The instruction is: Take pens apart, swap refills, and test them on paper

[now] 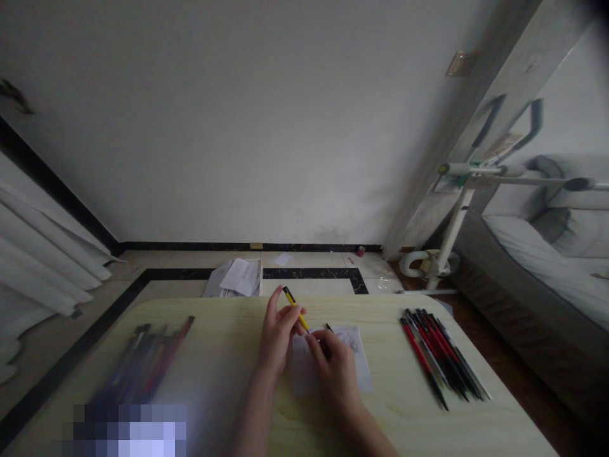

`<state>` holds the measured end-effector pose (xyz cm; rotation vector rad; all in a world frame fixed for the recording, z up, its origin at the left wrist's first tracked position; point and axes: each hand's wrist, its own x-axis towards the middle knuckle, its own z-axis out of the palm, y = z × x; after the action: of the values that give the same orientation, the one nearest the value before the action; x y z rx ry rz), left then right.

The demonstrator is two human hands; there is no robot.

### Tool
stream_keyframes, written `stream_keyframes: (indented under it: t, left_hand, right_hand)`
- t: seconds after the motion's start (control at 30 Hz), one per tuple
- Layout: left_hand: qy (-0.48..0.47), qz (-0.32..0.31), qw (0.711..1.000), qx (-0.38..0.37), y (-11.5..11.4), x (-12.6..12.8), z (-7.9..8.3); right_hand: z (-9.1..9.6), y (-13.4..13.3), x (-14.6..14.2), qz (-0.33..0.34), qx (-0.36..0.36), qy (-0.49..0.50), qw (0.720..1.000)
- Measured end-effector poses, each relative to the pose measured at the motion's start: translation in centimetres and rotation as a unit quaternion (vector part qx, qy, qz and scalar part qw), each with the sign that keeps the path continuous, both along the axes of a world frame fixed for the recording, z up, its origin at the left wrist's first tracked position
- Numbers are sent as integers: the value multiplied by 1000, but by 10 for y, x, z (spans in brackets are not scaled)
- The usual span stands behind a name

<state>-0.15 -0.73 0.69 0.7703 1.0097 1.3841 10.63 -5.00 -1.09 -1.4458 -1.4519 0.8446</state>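
Observation:
A yellow pen [298, 313] with a black clip end is held at a slant above the table, its clip end up and to the left. My left hand [278, 333] is closed around it, with the index finger along its upper end. The fingers of my right hand [337, 365] are pinched together at the pen's lower tip. Under my right hand lies a white sheet of paper [362, 368] with dark scribbles, partly covered. A short black tip [328, 327] shows just beyond my right hand; what it belongs to is hidden.
On the table's [219, 355] right side lies a bundle of red, black and silver pens [440, 355]. A blurred group of pens [143, 362] is at the left. Papers [241, 277] rest beyond the far edge. A white-framed exercise machine [451, 235] and a sofa [533, 266] stand right.

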Motion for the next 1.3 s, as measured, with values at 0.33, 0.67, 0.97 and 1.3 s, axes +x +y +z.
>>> stream_keyframes:
  t: [0.33, 0.67, 0.97, 1.3]
  left_hand:
    - [-17, 7, 1000, -7, 1, 0, -2]
    - [-56, -39, 997, -35, -1, -1, 2]
    - [-68, -60, 994, -67, -1, -1, 3]
    - [-87, -82, 989, -85, -2, -3, 5]
  right_hand:
    - [1, 1, -1, -18, 17, -26, 999]
    - [-3, -4, 1, -52, 120, -3, 991]
    - [3, -4, 2, -47, 165, 5, 985]
    - [5, -6, 4, 21, 265, -43, 963]
